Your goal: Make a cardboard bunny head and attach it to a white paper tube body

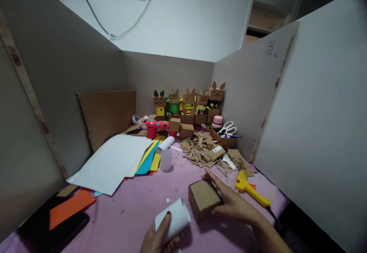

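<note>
My left hand (161, 234) is closed round a white paper tube (173, 219), its round end tilted up toward the right. Beside it, my right hand (229, 199) grips a small brown cardboard box (203, 196) from the right, fingers along the far side and thumb at the near side. The box rests on the pink-covered table, apart from the tube. To the right of that hand lies a yellow glue gun (250, 190) with a dark cord.
White paper sheets (114, 161) and coloured paper lie left. Cardboard scraps (202, 148), white-handled scissors (228, 128) and several cardboard animal figures (187, 98) fill the back. A white paper roll (165, 144) and a translucent cup (166, 160) stand mid-table. Grey partitions (169, 67) enclose the table.
</note>
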The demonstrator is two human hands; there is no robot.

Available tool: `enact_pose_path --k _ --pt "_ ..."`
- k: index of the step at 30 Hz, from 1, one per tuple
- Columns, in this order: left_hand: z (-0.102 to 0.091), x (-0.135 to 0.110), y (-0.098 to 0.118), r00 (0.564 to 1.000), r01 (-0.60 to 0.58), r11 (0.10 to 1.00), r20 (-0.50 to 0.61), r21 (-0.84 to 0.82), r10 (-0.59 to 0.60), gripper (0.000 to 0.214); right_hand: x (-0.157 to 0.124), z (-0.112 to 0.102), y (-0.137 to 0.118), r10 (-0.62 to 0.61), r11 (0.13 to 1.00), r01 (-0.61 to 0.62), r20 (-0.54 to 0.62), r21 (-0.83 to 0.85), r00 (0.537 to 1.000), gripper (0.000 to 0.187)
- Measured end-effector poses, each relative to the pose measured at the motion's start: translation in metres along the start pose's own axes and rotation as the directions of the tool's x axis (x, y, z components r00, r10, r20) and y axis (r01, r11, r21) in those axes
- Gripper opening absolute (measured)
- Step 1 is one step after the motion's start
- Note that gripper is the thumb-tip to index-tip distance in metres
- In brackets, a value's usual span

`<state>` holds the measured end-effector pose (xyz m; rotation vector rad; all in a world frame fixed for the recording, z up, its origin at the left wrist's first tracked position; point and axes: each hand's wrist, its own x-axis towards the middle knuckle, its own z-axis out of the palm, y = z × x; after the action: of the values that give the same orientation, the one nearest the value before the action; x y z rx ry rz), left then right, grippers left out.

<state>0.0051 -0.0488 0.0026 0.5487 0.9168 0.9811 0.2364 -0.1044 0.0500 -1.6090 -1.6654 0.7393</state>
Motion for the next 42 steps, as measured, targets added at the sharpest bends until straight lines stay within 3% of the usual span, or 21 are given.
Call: enact_pose_path --k 9,20,28,36,42 --pt "0.025 -0.002 0.013 0.992 0.031 0.996 0.119 0.079 -0.041 0.027 0.004 0.0 0.008 -0.018 0.998 0.019 0.011 -0.058 1.0 0.106" --pt "0.036 0.001 0.009 0.999 -0.023 0.982 0.049 0.19 0.014 0.022 0.005 0.002 0.005 -0.028 0.993 0.031 0.025 -0.116 0.999 0.102" --pt "0.041 0.002 0.011 0.997 0.051 0.963 0.049 0.264 -0.067 0.024 0.006 0.004 0.01 -0.053 0.991 0.057 0.032 -0.123 0.998 0.099" --pt "0.045 -0.001 0.026 0.986 0.165 0.958 -0.006 0.236 -0.169 0.022 0.006 0.005 0.014 -0.064 0.991 0.068 0.032 -0.116 0.997 0.098" --pt "0.044 0.003 0.032 0.969 0.232 0.956 0.045 0.181 -0.244 0.028 0.006 0.007 0.021 -0.097 0.994 0.098 0.014 -0.055 0.995 0.101"
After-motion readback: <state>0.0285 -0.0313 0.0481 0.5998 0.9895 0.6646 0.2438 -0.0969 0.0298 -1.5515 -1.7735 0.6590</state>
